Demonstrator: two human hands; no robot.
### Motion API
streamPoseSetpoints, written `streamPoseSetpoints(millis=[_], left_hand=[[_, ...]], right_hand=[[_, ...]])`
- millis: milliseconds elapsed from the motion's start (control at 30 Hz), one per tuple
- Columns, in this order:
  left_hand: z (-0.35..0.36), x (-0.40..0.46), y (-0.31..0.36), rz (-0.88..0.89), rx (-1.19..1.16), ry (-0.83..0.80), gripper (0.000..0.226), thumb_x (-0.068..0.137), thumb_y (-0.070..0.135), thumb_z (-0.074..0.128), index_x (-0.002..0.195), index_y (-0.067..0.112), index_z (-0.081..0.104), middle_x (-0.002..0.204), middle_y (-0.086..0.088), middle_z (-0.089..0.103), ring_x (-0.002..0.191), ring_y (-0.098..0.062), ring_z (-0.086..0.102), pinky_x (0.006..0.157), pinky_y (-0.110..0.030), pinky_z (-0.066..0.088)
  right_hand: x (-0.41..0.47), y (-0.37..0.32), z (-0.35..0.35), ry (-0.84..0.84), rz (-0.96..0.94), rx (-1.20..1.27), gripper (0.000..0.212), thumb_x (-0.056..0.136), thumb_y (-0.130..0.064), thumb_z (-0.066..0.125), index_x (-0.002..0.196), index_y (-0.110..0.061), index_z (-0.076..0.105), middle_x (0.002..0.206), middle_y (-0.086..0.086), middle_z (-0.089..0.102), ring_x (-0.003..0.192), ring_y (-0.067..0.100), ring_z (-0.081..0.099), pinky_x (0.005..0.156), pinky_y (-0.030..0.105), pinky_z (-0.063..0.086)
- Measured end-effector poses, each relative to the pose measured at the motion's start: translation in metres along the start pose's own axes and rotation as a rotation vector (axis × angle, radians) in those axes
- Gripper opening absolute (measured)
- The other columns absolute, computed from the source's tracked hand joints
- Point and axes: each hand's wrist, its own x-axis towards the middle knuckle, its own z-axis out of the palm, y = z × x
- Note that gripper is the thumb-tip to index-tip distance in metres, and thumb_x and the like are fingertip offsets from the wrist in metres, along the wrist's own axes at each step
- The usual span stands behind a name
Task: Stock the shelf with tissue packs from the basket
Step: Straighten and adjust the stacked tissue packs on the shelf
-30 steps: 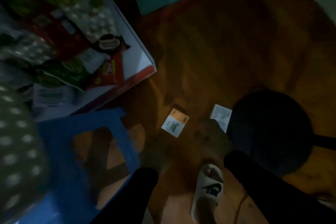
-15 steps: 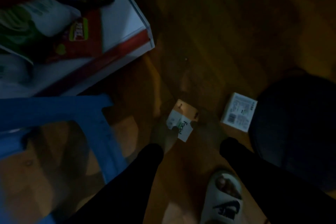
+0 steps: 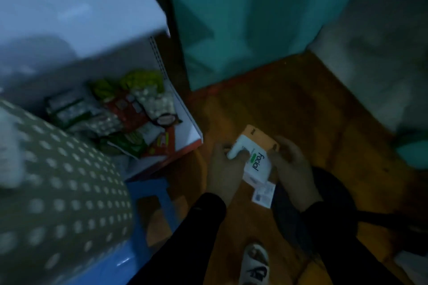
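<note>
Both hands, left hand (image 3: 225,169) and right hand (image 3: 291,164), now grip the tissue pack (image 3: 253,157) between them, lifted off the floor (image 3: 301,111) where it lay moments ago; second pack (image 3: 264,194) just below; shelf (image 3: 187,132) to their left awaits.

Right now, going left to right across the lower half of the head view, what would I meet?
Polka-dot bundle → blue stool → left hand → tissue pack marked "facial" → right hand → dark round basket.

Shelf (image 3: 185,109) (holding snack packs (image 3: 129,118)) left of tissue pack (image 3: 257,157)
</note>
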Motion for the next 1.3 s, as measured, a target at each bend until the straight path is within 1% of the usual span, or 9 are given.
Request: streamPoseSetpoints(millis=[100,233,367,633,800,1000,1100,1200,1300], left_hand=[[-0.009,-0.046,0.098,0.18,-0.024,-0.022,0.021,0.09,0.017,0.066,0.108,0.018,0.055,0.097,0.001,0.065,0.073,-0.001,0.067,0.057,-0.014,0.052],[-0.024,-0.117,0.207,0.323,-0.021,-0.029,0.02,0.082,0.03,0.07,0.098,0.019,0.065,0.096,-0.006,0.071,0.088,-0.021,0.07,0.083,-0.046,0.057],[-0.048,-0.191,0.299,0.428,0.01,-0.06,0.003,0.086,0.023,0.069,0.085,0.021,0.067,0.084,0.0,0.072,0.081,-0.016,0.07,0.072,-0.034,0.055],[-0.13,-0.316,0.429,0.595,0.081,-0.065,0.013,0.09,0.023,0.065,0.1,0.016,0.068,0.099,-0.01,0.073,0.092,-0.028,0.07,0.086,-0.048,0.056],[-0.188,-0.378,0.473,0.77,0.206,0.028,0.017,0.096,0.035,0.056,0.098,0.022,0.068,0.091,0.001,0.069,0.079,-0.015,0.064,0.07,-0.029,0.053],[-0.276,-0.415,0.505,0.987,0.808,0.489,0.044,0.095,0.046,0.051,0.131,0.021,0.055,0.124,-0.002,0.059,0.111,-0.018,0.056,0.09,-0.03,0.045],[-0.319,-0.413,0.517,0.968,1.059,0.643,0.056,0.092,0.053,0.047,0.134,0.017,0.052,0.132,-0.007,0.054,0.122,-0.026,0.047,0.101,-0.035,0.038],[-0.35,-0.402,0.529,0.928,1.262,0.782,0.085,0.075,0.069,0.022,0.136,0.017,0.051,0.129,-0.008,0.056,0.122,-0.03,0.046,0.102,-0.038,0.035],[-0.363,-0.388,0.542,0.937,1.358,0.864,0.085,0.074,0.067,0.017,0.136,0.019,0.05,0.132,-0.009,0.055,0.124,-0.031,0.045,0.105,-0.039,0.034]], right_hand=[[-0.044,-0.097,-0.021,0.046,-0.278,-0.145,0.038,0.088,-0.036,0.067,0.123,-0.041,0.055,0.13,-0.01,0.048,0.119,0.008,0.052,0.099,0.039,0.05],[-0.121,-0.21,-0.034,0.018,-0.521,-0.334,0.067,0.064,-0.057,0.082,0.122,-0.048,0.047,0.142,-0.019,0.019,0.13,-0.006,0.025,0.103,0.012,0.031],[-0.178,-0.304,-0.037,-0.013,-0.745,-0.377,0.087,0.041,-0.08,0.074,0.119,-0.054,0.044,0.143,-0.027,0.011,0.126,-0.029,0.01,0.093,-0.008,0.018],[-0.278,-0.449,-0.002,-0.024,-1.025,-0.452,0.068,0.051,-0.07,0.069,0.113,-0.054,0.046,0.132,-0.029,0.017,0.128,-0.006,0.024,0.093,-0.005,0.02],[-0.316,-0.504,0.022,0.023,-1.163,-0.421,0.063,0.057,-0.065,0.068,0.114,-0.04,0.057,0.132,-0.017,0.025,0.128,0.004,0.032,0.103,0.011,0.03],[-0.347,-0.552,0.059,0.123,-1.227,-0.437,0.068,0.059,-0.063,0.07,0.118,-0.03,0.065,0.128,-0.013,0.03,0.123,0.006,0.038,0.104,0.016,0.029],[-0.353,-0.569,0.08,0.126,-1.226,-0.454,0.061,0.065,-0.054,0.078,0.118,-0.027,0.065,0.129,-0.009,0.032,0.127,0.011,0.037,0.105,0.021,0.031],[-0.35,-0.59,0.1,0.105,-1.216,-0.551,0.068,0.068,-0.06,0.073,0.124,-0.025,0.062,0.133,-0.006,0.031,0.131,0.014,0.031,0.106,0.02,0.026],[-0.347,-0.615,0.119,0.091,-1.205,-0.629,0.07,0.074,-0.061,0.071,0.132,-0.025,0.055,0.138,-0.006,0.028,0.132,0.014,0.025,0.107,0.024,0.025]])
